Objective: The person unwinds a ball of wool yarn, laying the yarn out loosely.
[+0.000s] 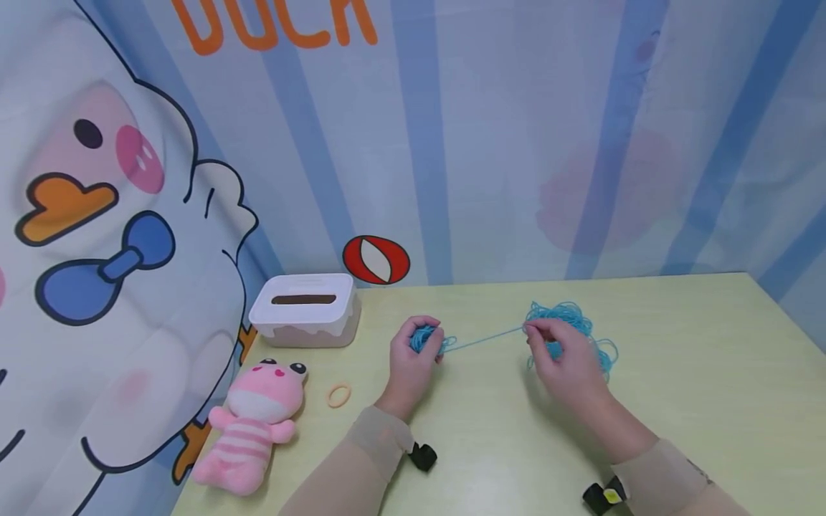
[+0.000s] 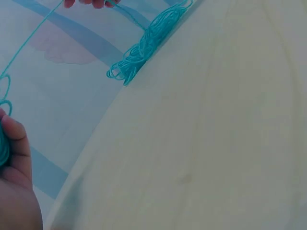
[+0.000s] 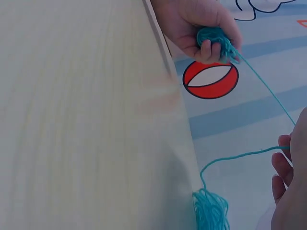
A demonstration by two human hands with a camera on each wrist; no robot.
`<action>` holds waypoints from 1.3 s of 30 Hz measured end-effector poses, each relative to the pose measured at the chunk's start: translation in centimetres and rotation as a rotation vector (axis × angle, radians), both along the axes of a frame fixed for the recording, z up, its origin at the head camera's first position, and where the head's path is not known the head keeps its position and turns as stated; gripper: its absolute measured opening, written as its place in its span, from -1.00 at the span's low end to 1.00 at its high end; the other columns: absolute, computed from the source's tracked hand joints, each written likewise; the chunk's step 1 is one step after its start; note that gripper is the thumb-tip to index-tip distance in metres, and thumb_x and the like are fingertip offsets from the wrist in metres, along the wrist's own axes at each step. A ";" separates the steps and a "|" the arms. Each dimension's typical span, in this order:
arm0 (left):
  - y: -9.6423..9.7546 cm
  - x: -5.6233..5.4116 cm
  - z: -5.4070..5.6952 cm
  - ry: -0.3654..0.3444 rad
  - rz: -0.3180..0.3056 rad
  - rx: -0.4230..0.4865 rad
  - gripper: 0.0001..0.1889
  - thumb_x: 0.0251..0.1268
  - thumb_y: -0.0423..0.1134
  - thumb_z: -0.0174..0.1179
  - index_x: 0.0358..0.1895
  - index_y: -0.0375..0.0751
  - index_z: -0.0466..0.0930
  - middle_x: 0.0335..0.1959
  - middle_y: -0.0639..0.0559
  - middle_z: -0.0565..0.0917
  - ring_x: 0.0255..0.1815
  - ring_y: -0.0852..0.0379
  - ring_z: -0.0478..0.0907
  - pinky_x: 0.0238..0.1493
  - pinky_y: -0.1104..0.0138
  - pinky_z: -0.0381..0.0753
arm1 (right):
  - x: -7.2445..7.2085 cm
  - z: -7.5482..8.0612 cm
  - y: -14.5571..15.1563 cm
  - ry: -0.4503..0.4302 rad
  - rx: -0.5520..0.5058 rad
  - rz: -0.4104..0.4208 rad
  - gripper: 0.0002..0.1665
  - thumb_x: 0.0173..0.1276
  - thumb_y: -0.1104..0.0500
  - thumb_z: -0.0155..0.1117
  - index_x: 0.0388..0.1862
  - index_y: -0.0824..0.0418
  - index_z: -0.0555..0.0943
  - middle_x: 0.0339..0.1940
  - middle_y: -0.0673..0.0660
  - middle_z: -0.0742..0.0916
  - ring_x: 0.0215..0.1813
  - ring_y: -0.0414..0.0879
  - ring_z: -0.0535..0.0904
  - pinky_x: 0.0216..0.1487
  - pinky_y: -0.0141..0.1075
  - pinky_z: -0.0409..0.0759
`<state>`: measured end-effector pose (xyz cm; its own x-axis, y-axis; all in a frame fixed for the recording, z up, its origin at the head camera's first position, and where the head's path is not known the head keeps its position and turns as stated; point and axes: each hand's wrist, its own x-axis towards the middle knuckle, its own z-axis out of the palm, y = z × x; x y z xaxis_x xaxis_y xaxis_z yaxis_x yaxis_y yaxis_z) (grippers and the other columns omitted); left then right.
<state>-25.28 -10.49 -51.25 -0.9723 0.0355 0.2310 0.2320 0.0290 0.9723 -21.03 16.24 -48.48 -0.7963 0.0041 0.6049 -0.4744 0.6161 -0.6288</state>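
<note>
My left hand (image 1: 413, 362) grips a small bundle of blue yarn (image 1: 422, 338), its fingers curled round it. From that bundle a single strand (image 1: 485, 339) runs taut to my right hand (image 1: 571, 369), which pinches it between thumb and fingertips. A larger loose heap of yarn (image 1: 568, 315) lies on the table just behind the right hand and is partly hidden by it. In the right wrist view, the strand carries on from the right fingers (image 3: 283, 165) down to the heap (image 3: 211, 211). The left wrist view shows the heap (image 2: 148, 43) on the tabletop.
A pink striped plush toy (image 1: 248, 430) lies at the left of the table (image 1: 710, 401). Beside it is a small tan ring (image 1: 338, 395). A white-lidded tissue box (image 1: 306, 312) stands at the back left. Behind the table hangs a printed blue striped cloth (image 1: 490, 143).
</note>
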 end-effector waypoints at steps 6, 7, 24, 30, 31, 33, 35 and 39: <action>-0.1 0.0 0.0 -0.036 0.046 -0.023 -0.78 0.64 -0.06 0.33 0.13 -0.06 0.66 0.03 -0.04 0.65 -0.10 0.03 0.59 -0.19 0.41 0.77 | 0.5 0.3 2.8 0.040 -0.011 -0.062 -0.84 0.49 0.37 0.41 0.00 0.31 0.80 -0.21 0.17 0.87 -0.14 -0.49 0.58 -0.10 -0.70 0.52; -0.1 0.0 0.0 -0.039 0.046 -0.023 -0.78 0.64 -0.06 0.33 0.13 -0.04 0.67 0.03 -0.04 0.66 -0.10 0.02 0.59 -0.19 0.41 0.77 | 0.6 0.3 3.3 0.024 -0.012 -0.071 -0.85 0.50 0.36 0.41 0.00 0.31 0.80 -0.22 0.17 0.86 -0.14 -0.53 0.54 -0.13 -0.69 0.51; -0.2 0.0 -0.1 -0.003 0.149 0.065 -0.80 0.63 -0.08 0.33 0.06 -0.10 0.65 -0.12 0.01 0.64 -0.25 0.06 0.60 -0.28 0.43 0.73 | 1.2 -0.8 10.3 -0.328 0.103 -0.206 -0.64 0.70 0.05 0.25 0.15 0.29 0.78 -0.09 0.25 0.85 -0.15 -0.15 0.72 -0.24 -0.45 0.61; -0.2 0.0 0.0 0.022 0.075 0.107 -0.84 0.64 -0.16 0.30 0.04 -0.15 0.63 -0.19 -0.01 0.62 -0.39 0.08 0.55 -0.36 0.43 0.69 | 0.6 -1.1 10.6 -0.482 0.216 -0.193 -0.62 0.62 0.05 0.30 0.11 0.33 0.79 -0.05 0.32 0.85 -0.09 0.17 0.76 -0.21 -0.15 0.60; -0.2 0.0 0.0 0.023 0.065 0.112 -0.85 0.64 -0.17 0.30 0.05 -0.15 0.63 -0.19 -0.01 0.61 -0.40 0.08 0.54 -0.37 0.43 0.69 | 0.5 -1.1 10.4 -0.494 0.228 -0.191 -0.63 0.61 0.06 0.31 0.10 0.32 0.80 -0.04 0.32 0.85 -0.09 0.18 0.74 -0.21 -0.12 0.60; -0.2 0.0 0.0 0.016 0.052 0.111 -0.85 0.65 -0.17 0.30 0.06 -0.14 0.63 -0.17 0.00 0.61 -0.39 0.08 0.54 -0.37 0.43 0.69 | 0.4 -1.1 9.9 -0.486 0.241 -0.195 -0.66 0.58 0.09 0.31 0.10 0.32 0.79 0.03 0.38 0.82 -0.02 0.27 0.71 -0.15 0.01 0.62; -0.2 0.1 0.1 0.004 0.047 0.106 -0.84 0.65 -0.16 0.30 0.07 -0.13 0.63 -0.15 0.01 0.61 -0.36 0.07 0.55 -0.36 0.43 0.70 | 0.4 -1.0 9.0 -0.428 0.205 -0.211 -0.70 0.56 0.16 0.28 0.06 0.31 0.79 0.09 0.42 0.78 0.07 0.35 0.64 -0.04 0.16 0.60; -0.2 0.1 0.1 -0.020 0.040 0.099 -0.83 0.65 -0.16 0.29 0.09 -0.13 0.62 -0.11 0.01 0.61 -0.33 0.06 0.55 -0.34 0.43 0.71 | 0.5 -1.0 6.2 -0.133 0.060 -0.205 -0.80 0.42 0.38 0.24 -0.14 0.33 0.80 0.02 0.40 0.76 0.08 0.36 0.54 0.07 0.11 0.49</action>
<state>-25.13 -10.67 -51.14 -0.9769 -0.0251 0.2123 0.2134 -0.0590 0.9752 -20.48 22.41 -49.45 -0.8552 0.1414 0.4986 -0.2509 0.7288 -0.6371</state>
